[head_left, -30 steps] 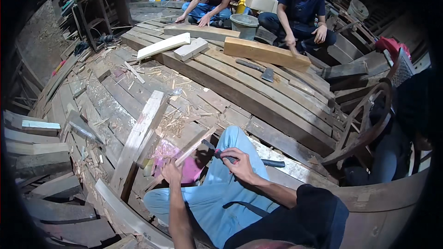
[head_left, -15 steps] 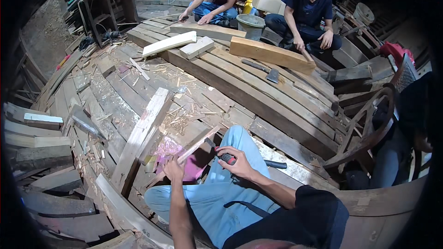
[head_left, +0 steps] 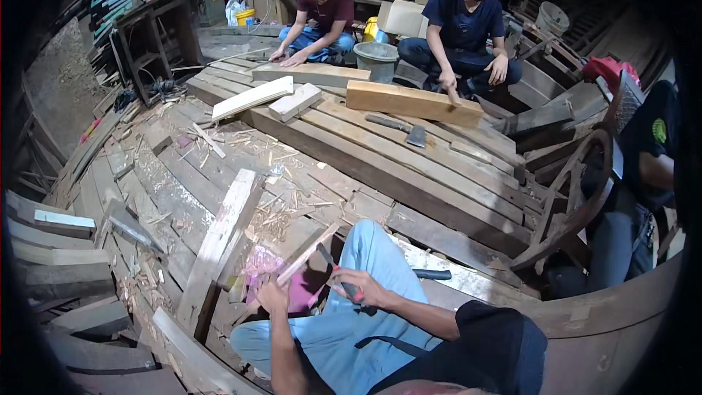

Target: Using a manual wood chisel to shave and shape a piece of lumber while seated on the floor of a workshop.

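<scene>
My left hand [head_left: 273, 295] is closed round a narrow wooden strip [head_left: 307, 254], which slants up and away to the right above my crossed legs. In my right hand [head_left: 363, 287], fingers wrapped round, is a hand tool [head_left: 352, 292] with a red and black handle and a dark, narrow head. The head of this tool is close to the strip; whether they touch I cannot tell, nor its exact kind. Under the strip lies something pink [head_left: 301, 289], partly in shadow. A black tool handle [head_left: 433, 274] sticks out beyond my right knee.
A thick timber [head_left: 227, 238] lies left of my legs, among wood shavings [head_left: 274, 223]. Beyond is a low slatted platform [head_left: 409, 168] with a hatchet [head_left: 398, 128] and several wooden blocks. Two people sit behind it. A wooden wheel-like frame [head_left: 574, 197] and another person are at right.
The whole view has shifted, so the scene sits lower and more to the left. My right hand has drawn slightly nearer to me, and its tool stands steeper. My left hand keeps the strip.
</scene>
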Motion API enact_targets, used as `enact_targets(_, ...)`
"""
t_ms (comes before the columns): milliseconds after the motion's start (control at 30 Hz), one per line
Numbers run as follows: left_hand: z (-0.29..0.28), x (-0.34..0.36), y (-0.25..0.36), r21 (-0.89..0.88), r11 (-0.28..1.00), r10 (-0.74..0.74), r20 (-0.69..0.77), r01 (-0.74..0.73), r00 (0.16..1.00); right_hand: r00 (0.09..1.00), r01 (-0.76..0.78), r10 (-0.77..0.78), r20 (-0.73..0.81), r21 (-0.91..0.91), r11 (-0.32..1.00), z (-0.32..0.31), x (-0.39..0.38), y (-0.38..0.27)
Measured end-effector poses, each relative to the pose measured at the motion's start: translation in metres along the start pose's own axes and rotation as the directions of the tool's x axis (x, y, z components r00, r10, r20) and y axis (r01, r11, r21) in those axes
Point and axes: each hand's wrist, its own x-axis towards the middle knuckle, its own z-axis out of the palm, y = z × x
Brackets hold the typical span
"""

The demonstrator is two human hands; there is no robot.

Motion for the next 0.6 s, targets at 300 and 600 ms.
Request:
enact_targets(300,0.011,0.003,-0.005,0.027,0.999,0.018,-0.019,-0.018,1.0,0.992,-0.106,0.104,0.071,0.027,0.994,0.007,-0.003,0.015)
enact_targets(600,0.005,0.003,0.0,0.045,0.999,0.011,0.005,-0.011,1.0,0.982,-0.146,0.148,0.121,-0.026,0.989,0.007,-0.002,0.012)
